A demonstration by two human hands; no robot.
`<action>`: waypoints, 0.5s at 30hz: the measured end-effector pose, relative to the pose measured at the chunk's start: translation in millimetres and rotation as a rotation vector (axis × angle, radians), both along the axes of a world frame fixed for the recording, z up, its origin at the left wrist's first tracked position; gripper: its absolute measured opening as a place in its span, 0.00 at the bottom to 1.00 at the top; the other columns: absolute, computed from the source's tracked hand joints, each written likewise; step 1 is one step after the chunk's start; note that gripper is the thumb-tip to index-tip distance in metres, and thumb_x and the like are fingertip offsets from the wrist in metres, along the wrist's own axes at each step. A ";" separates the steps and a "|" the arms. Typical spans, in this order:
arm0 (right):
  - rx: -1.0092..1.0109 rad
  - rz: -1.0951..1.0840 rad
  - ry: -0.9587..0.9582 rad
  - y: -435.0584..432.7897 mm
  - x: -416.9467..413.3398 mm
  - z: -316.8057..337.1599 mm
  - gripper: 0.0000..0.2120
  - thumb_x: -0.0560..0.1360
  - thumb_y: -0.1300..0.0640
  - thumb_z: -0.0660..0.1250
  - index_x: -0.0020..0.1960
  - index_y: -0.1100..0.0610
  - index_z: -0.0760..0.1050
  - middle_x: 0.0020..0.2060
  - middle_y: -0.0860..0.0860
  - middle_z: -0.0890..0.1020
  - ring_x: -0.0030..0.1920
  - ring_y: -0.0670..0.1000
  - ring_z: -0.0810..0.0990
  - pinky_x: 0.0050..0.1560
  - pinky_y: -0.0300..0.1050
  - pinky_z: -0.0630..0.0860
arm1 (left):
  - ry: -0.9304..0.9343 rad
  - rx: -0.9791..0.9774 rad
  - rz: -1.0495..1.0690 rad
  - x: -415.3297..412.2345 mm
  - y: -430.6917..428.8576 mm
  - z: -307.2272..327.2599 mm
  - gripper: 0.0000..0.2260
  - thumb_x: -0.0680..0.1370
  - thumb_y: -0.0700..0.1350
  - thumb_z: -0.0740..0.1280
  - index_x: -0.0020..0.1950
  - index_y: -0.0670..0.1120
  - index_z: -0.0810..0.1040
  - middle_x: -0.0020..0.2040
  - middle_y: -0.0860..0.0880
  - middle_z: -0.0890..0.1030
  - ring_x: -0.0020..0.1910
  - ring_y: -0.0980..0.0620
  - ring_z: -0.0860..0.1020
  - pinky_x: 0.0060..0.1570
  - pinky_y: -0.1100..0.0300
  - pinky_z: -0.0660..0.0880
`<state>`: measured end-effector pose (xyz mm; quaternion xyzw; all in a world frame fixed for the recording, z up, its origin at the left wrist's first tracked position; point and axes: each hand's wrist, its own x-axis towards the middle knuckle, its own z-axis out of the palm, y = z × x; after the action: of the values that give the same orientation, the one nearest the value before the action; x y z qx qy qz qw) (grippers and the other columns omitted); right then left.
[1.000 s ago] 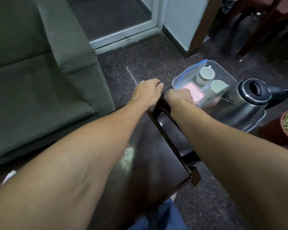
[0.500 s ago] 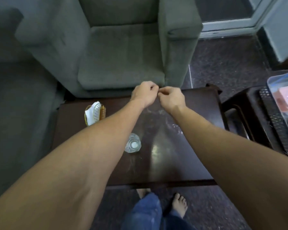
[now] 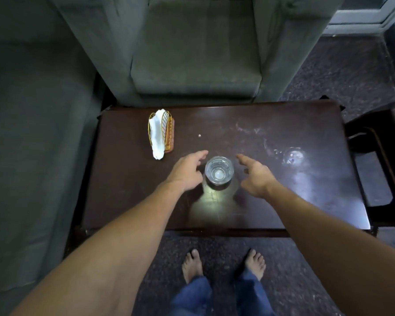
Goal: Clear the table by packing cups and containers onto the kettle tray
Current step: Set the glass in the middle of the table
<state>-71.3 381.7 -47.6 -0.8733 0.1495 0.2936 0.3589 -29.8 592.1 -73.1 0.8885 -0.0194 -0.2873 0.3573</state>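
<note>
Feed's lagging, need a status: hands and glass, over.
Both open: left hand and right hand flank the glass, no grip yet. Upright on the table. To its left, napkin holder, apart.

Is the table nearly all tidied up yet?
Nearly, it seems. Done: little stands on the dark table; the kettle tray is out of view, so what is packed cannot be checked. In hand: nothing yet; the left hand and right hand are open either side of the clear glass, not gripping it. Left: that glass, perhaps the napkin holder too.
</note>
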 end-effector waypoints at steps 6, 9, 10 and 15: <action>-0.017 0.069 -0.066 18.6 -11.3 -19.7 0.46 0.71 0.63 0.74 0.83 0.52 0.55 0.75 0.57 0.70 0.74 0.57 0.71 0.75 0.50 0.67 | -0.039 0.029 -0.117 -17.5 -3.3 -24.1 0.51 0.66 0.44 0.83 0.82 0.54 0.58 0.76 0.50 0.71 0.72 0.50 0.72 0.67 0.49 0.76; -0.040 0.054 -0.135 22.3 -10.9 -26.6 0.47 0.70 0.58 0.79 0.82 0.54 0.57 0.75 0.57 0.71 0.74 0.56 0.70 0.75 0.46 0.65 | -0.137 0.066 -0.101 -21.8 -10.2 -31.5 0.50 0.66 0.49 0.83 0.82 0.52 0.59 0.75 0.49 0.72 0.72 0.48 0.73 0.66 0.49 0.76; -0.036 0.041 -0.158 23.6 -10.2 -29.0 0.47 0.70 0.57 0.79 0.82 0.55 0.58 0.74 0.57 0.72 0.74 0.57 0.70 0.73 0.46 0.64 | -0.166 0.075 -0.095 -21.1 -11.5 -33.5 0.49 0.67 0.50 0.83 0.82 0.50 0.61 0.75 0.48 0.72 0.71 0.47 0.73 0.66 0.50 0.76; 0.007 0.041 -0.244 25.5 -6.4 -37.8 0.39 0.65 0.48 0.82 0.72 0.52 0.72 0.61 0.55 0.80 0.62 0.57 0.79 0.65 0.52 0.75 | -0.221 0.016 -0.047 -17.9 -11.4 -36.7 0.39 0.64 0.55 0.83 0.73 0.55 0.73 0.65 0.53 0.81 0.63 0.51 0.80 0.60 0.50 0.79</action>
<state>-77.7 407.1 -85.3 -0.9042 0.0857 0.1928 0.3713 -47.6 580.7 -109.8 0.9169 -0.0775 -0.1959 0.3391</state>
